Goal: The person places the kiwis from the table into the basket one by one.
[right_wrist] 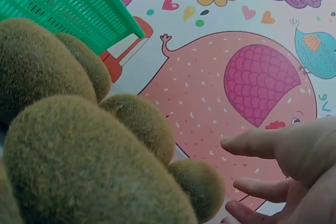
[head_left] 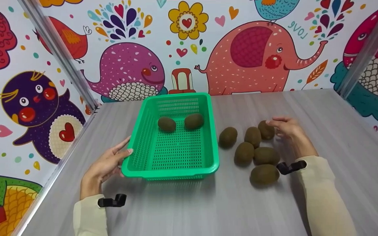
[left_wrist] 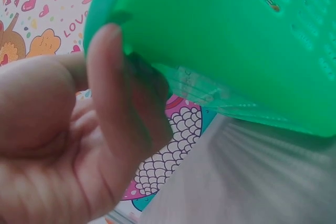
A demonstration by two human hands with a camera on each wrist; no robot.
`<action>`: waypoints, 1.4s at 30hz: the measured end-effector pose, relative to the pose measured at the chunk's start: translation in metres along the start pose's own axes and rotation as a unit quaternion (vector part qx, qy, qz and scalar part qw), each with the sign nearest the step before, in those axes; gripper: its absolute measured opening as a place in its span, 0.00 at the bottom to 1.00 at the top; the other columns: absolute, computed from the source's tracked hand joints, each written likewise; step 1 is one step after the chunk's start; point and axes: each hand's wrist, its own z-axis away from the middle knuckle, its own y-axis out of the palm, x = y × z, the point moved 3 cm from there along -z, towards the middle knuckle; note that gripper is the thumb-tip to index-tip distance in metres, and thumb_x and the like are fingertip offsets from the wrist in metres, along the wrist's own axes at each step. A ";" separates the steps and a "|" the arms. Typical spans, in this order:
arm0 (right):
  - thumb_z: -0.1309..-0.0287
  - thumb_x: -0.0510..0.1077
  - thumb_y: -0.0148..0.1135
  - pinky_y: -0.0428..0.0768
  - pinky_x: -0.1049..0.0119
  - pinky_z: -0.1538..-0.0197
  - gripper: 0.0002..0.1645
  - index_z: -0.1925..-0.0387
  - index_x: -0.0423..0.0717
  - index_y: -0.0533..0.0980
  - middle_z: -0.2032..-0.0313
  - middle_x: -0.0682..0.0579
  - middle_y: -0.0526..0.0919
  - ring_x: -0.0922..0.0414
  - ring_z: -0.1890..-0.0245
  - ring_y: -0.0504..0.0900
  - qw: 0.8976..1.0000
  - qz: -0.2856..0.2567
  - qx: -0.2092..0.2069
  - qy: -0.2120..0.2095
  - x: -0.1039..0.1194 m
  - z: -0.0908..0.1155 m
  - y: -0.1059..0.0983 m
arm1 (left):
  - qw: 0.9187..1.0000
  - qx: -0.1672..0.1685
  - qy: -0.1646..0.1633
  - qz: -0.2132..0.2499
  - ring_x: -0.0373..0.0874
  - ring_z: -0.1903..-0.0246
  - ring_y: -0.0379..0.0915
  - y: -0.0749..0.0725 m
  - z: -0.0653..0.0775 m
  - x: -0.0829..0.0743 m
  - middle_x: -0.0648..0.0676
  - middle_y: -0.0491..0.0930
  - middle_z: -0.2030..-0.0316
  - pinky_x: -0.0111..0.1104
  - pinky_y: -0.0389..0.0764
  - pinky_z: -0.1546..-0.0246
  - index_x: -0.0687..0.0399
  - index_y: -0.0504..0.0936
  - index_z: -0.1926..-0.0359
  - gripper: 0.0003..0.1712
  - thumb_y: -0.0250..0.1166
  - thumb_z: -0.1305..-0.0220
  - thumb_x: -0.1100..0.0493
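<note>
A green plastic basket [head_left: 176,172] with slotted walls stands on the table, two brown fuzzy kiwis, a left one [head_left: 167,124] and a right one [head_left: 194,121], lying at its far end. My left hand [head_left: 105,165] grips the basket's left rim, its thumb [left_wrist: 107,72] over the edge and the other fingers outside. To the right of the basket lie several more kiwis [head_left: 266,155] in a loose group. At the farthest kiwi [head_left: 266,130] of that group is my right hand [head_left: 287,127], fingertips right at its side. In the right wrist view the fingers [right_wrist: 257,142] are extended and spread beside it.
A grey wood-grain table [head_left: 189,209] carries everything. Behind it rises a wall panel [head_left: 182,72] printed with cartoon animals, and another printed panel [head_left: 31,108] borders the left side. Metal posts [head_left: 61,52] stand at the back corners. A lone kiwi [head_left: 228,137] lies nearest the basket's right wall.
</note>
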 end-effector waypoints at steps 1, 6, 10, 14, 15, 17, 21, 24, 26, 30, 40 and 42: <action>0.36 0.57 0.65 0.68 0.49 0.26 0.47 0.26 0.39 0.59 0.27 0.38 0.61 0.42 0.29 0.64 1.000 -0.005 0.000 0.006 -0.001 -0.001 0.001 | 1.000 0.000 -0.001 0.001 0.42 0.69 0.87 0.000 0.000 0.001 0.55 0.88 0.58 0.35 0.87 0.75 0.42 0.41 0.19 0.43 0.55 0.23 0.48; 0.37 0.56 0.66 0.70 0.51 0.28 0.46 0.26 0.40 0.58 0.25 0.40 0.56 0.44 0.26 0.59 0.998 -0.036 0.023 0.035 -0.006 -0.003 0.005 | 1.000 -0.004 -0.002 0.007 0.43 0.68 0.88 0.001 0.000 0.002 0.56 0.88 0.56 0.36 0.87 0.74 0.42 0.41 0.19 0.43 0.55 0.23 0.49; 0.36 0.55 0.65 0.69 0.49 0.27 0.45 0.27 0.41 0.57 0.24 0.39 0.54 0.41 0.24 0.55 0.996 -0.055 0.040 0.052 -0.006 -0.003 0.007 | 1.000 -0.007 0.000 0.003 0.42 0.69 0.87 0.001 -0.001 0.001 0.56 0.87 0.56 0.34 0.86 0.76 0.43 0.41 0.19 0.43 0.55 0.23 0.48; 0.37 0.53 0.67 0.67 0.49 0.26 0.44 0.28 0.42 0.58 0.34 0.42 0.65 0.44 0.30 0.61 0.995 -0.056 0.032 0.074 -0.006 -0.002 0.009 | 1.000 -0.008 -0.001 0.003 0.42 0.70 0.87 0.000 0.000 0.001 0.57 0.87 0.55 0.35 0.86 0.75 0.42 0.41 0.19 0.43 0.55 0.23 0.48; 0.37 0.52 0.67 0.67 0.49 0.26 0.44 0.29 0.42 0.58 0.38 0.45 0.67 0.45 0.33 0.62 0.995 -0.055 0.027 0.079 -0.007 -0.002 0.010 | 1.000 -0.007 -0.001 0.004 0.43 0.69 0.87 0.000 0.000 0.002 0.57 0.87 0.55 0.35 0.87 0.75 0.42 0.41 0.19 0.43 0.55 0.23 0.49; 0.37 0.52 0.67 0.66 0.49 0.26 0.45 0.27 0.41 0.57 0.41 0.48 0.68 0.48 0.36 0.63 0.995 -0.049 0.028 0.083 -0.008 -0.003 0.011 | 1.000 -0.004 0.001 0.008 0.43 0.68 0.88 0.000 0.001 0.002 0.57 0.87 0.54 0.36 0.87 0.74 0.43 0.40 0.19 0.43 0.55 0.23 0.49; 0.36 0.51 0.66 0.72 0.55 0.31 0.46 0.26 0.37 0.56 0.45 0.50 0.70 0.52 0.42 0.68 0.996 -0.034 0.044 0.074 -0.009 -0.003 0.010 | 1.000 0.003 0.008 0.012 0.42 0.69 0.87 0.001 0.000 0.002 0.56 0.88 0.56 0.36 0.87 0.75 0.44 0.39 0.19 0.43 0.54 0.22 0.50; 0.35 0.52 0.65 0.75 0.58 0.35 0.47 0.26 0.36 0.55 0.44 0.48 0.70 0.52 0.43 0.69 0.996 -0.020 0.047 0.073 -0.009 -0.002 0.009 | 1.000 0.004 0.014 0.009 0.41 0.71 0.86 0.001 -0.001 0.002 0.56 0.88 0.57 0.35 0.86 0.77 0.45 0.39 0.19 0.42 0.53 0.22 0.50; 0.36 0.52 0.66 0.74 0.56 0.34 0.46 0.27 0.36 0.56 0.43 0.47 0.70 0.50 0.42 0.69 0.996 -0.016 0.041 0.079 -0.009 -0.002 0.008 | 1.000 0.004 0.014 0.007 0.40 0.72 0.86 0.001 -0.001 0.001 0.55 0.88 0.58 0.35 0.86 0.77 0.44 0.39 0.19 0.42 0.53 0.22 0.50; 0.37 0.52 0.67 0.69 0.51 0.27 0.42 0.31 0.39 0.60 0.44 0.47 0.69 0.47 0.39 0.66 0.996 -0.020 0.025 0.088 -0.009 -0.001 0.005 | 1.000 0.003 0.011 0.007 0.40 0.72 0.86 0.000 -0.002 0.001 0.55 0.88 0.58 0.36 0.86 0.76 0.43 0.39 0.19 0.42 0.53 0.22 0.50; 0.36 0.50 0.63 0.65 0.47 0.26 0.37 0.32 0.41 0.61 0.42 0.46 0.67 0.45 0.36 0.63 0.995 -0.018 0.018 0.095 -0.008 0.000 0.001 | 1.000 0.000 0.008 0.012 0.42 0.69 0.87 0.001 -0.001 0.000 0.56 0.88 0.56 0.37 0.87 0.74 0.42 0.41 0.19 0.42 0.55 0.23 0.50; 0.37 0.49 0.64 0.63 0.46 0.25 0.38 0.31 0.42 0.59 0.40 0.46 0.65 0.45 0.34 0.61 0.994 -0.025 0.019 0.100 -0.008 0.001 0.000 | 1.000 0.001 0.007 0.011 0.42 0.69 0.87 0.001 -0.001 0.000 0.56 0.88 0.56 0.37 0.87 0.74 0.42 0.41 0.19 0.42 0.55 0.23 0.50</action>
